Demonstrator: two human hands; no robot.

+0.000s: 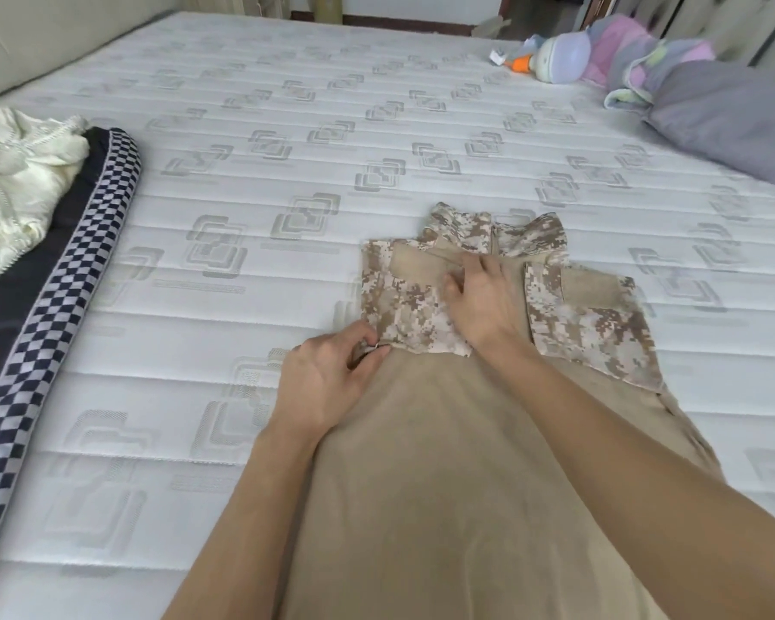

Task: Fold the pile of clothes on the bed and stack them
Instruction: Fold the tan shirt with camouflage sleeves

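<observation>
The shirt point(444, 440) is matt tan cloth, smooth and fine-knit across the body, with coarser woven camouflage fabric on its sleeves and collar. Under it, the mattress point(287, 127) is white quilted cloth with a slight sheen, stitched in ridges and raised grey woven squares. Left of the shirt, a blanket point(63, 270) is dark, smooth cloth with a checked woven border, and a cream garment point(14, 181) on it looks thin and crinkled. Beyond the shirt to the right, a grey pillow point(725, 123) is matt cloth, and a toy point(560, 55) looks like glossy plastic.
</observation>
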